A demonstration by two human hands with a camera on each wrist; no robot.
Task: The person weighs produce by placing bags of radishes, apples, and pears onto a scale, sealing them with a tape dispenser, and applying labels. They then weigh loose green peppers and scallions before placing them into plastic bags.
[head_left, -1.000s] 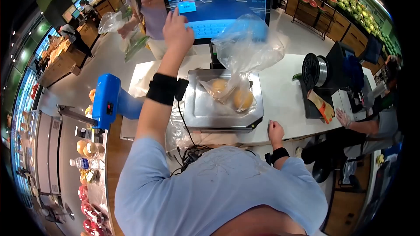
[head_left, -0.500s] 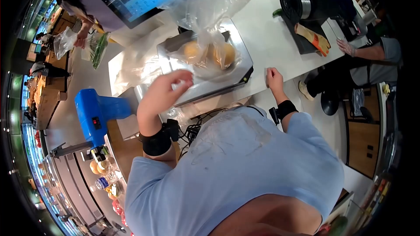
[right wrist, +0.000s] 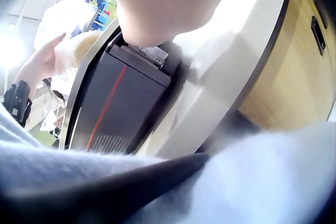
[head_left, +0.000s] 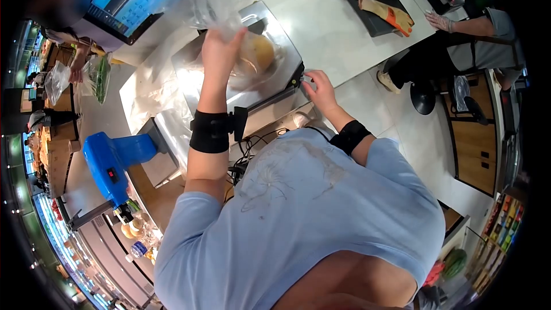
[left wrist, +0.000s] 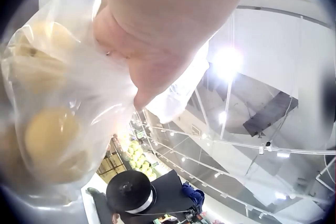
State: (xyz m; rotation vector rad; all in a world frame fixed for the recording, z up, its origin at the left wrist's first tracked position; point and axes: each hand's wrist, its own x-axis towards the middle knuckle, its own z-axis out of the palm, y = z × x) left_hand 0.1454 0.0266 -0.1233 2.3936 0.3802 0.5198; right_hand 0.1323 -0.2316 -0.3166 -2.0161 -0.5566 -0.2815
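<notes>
With fingers and thumb, my left hand point(head_left: 221, 54) grips the gathered neck of a clear plastic bag point(left wrist: 100, 95). Round yellow fruits point(head_left: 259, 53) show through the bag, over the metal plate of a weighing scale point(head_left: 284, 34). The loose upper part of the bag stands above the hand. At the scale's near right corner is my right hand point(head_left: 322, 93), index finger and thumb reaching toward that corner. In the right wrist view, a printed white label point(right wrist: 153, 54) shows at a slot in the dark scale housing point(right wrist: 123, 98), right under the hand. Whether the fingertips pinch it, I cannot tell.
A touchscreen point(head_left: 129, 8) stands behind the scale. Plastic bags point(head_left: 158, 100) lie left of it, near a blue device point(head_left: 109, 163). Work gloves point(head_left: 387, 14) rest on a dark tray to the right. A gloved person point(head_left: 476, 26) stands there; another holds bagged greens point(head_left: 100, 77).
My left hand has come down from the touchscreen and taken hold of the bag's neck. My right hand has moved from the counter's edge to the scale's corner. The head view has shifted.
</notes>
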